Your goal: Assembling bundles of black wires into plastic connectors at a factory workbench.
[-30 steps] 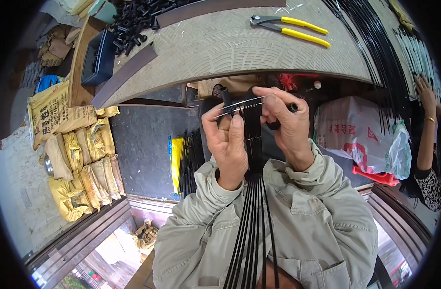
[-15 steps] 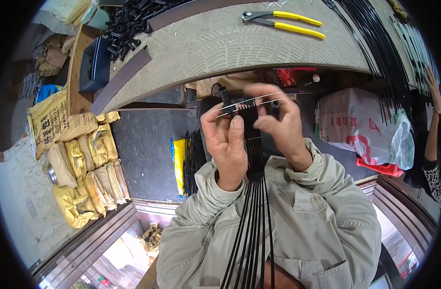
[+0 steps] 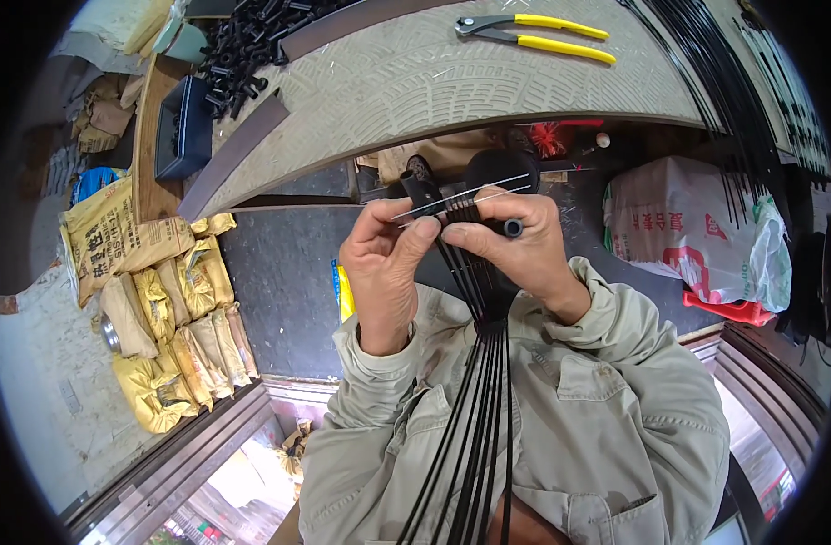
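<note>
A bundle of thin black rods (image 3: 491,409) hangs down over my lap, its upper ends fanned out between my hands. Two thin metal wires (image 3: 504,187) run crosswise by the rod tips. My left hand (image 3: 386,263) is closed, thumb and fingers pinching the rod ends and wires. A short black tube (image 3: 418,189) stands tilted just above those fingertips. My right hand (image 3: 529,243) is also closed on the rod ends from the other side. Another black tube (image 3: 513,228) shows its round open end, tucked in the right hand. The exact grip is partly hidden.
Yellow-handled pincers (image 3: 538,38) lie on the textured bench (image 3: 415,91). Beyond at left are a heap of black tubular parts (image 3: 252,54) and a blue bin (image 3: 181,127). Brown paper packs (image 3: 175,309) stand left, a white plastic sack (image 3: 656,218) right, and long black rods (image 3: 706,73) far right.
My right hand has come in from above the rods and closed on their ends. The rods now spread apart. Another person's hand at the far right has left the view.
</note>
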### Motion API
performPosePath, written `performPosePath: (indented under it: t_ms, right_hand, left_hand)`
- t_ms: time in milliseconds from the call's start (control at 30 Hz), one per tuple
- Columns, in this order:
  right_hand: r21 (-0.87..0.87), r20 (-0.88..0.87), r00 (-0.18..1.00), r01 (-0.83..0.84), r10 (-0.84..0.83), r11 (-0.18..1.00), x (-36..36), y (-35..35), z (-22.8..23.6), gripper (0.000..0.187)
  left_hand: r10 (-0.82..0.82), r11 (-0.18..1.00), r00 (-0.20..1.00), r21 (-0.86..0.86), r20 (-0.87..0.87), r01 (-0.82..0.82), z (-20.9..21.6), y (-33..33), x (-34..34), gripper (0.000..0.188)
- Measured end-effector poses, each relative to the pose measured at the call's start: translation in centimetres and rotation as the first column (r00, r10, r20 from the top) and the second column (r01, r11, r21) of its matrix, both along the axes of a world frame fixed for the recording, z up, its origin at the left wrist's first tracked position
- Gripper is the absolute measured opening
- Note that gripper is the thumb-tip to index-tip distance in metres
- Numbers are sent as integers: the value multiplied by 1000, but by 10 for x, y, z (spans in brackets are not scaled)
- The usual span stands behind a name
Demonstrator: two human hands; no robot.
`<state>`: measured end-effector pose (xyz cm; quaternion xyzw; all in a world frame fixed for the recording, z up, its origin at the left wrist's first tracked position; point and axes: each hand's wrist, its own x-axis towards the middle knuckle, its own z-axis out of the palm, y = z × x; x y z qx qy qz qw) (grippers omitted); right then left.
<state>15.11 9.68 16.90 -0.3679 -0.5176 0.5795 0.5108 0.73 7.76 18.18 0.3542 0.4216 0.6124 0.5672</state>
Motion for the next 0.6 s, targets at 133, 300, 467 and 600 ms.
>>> performPosePath:
  t_ms: [133,300,467,600]
  right_hand:
    - [-120,-9,999,48,-50,992,-9,-4,3,12]
    - [-63,-136,991,-16,8,998,-4,-3,-3,16]
    - [25,2,996,-94,94,995,2,0,-6,19]
    - [-50,-53,993,-109,107,993,4,-1,-5,19]
  left_hand:
    - [73,997,997,-7,-35,-73,-6,-6,4,23]
    - [56,996,997,73,-49,-52,-9,-10,10,24]
    - [79,993,996,89,-39,-76,-12,-10,13,25]
    - [101,992,995,74,-9,-101,-13,-9,14,26]
